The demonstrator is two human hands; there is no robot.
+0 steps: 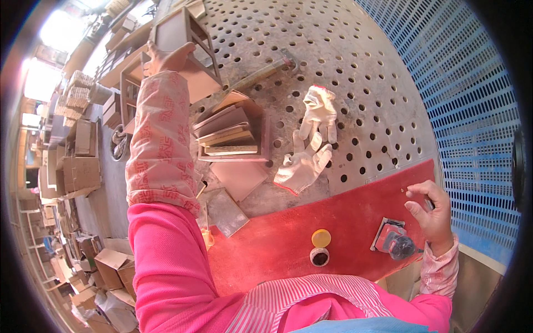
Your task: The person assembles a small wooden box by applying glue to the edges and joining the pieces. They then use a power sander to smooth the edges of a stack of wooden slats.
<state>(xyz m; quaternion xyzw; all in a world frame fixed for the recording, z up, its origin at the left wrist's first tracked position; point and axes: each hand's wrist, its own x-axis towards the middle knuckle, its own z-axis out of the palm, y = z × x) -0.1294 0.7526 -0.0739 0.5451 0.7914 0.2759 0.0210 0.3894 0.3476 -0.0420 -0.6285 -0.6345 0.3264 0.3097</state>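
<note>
My left hand point(168, 59) reaches out at the upper left, its thumb and fingers spread around the edge of a brown wooden box frame point(171, 32). Its sleeve is a pale pink cover with red print. My right hand point(432, 213) hovers over the right end of the red board, fingers loosely curled and thumb apart from the index finger. A small dark spot shows between those fingers; I cannot tell what it is. Close to that hand lies a red and black electric sander point(393, 240). An open wooden box point(265, 136) holding several thin wooden panels point(225, 126) stands near the middle.
White work gloves point(306, 166) and a hammer point(266, 72) lie on the perforated metal table point(355, 100). On the red board point(277, 236) are a small dark-filled jar point(319, 257) and a yellow lid point(321, 238). A blue slatted panel point(472, 105) borders the right; cardboard boxes point(80, 172) crowd the left.
</note>
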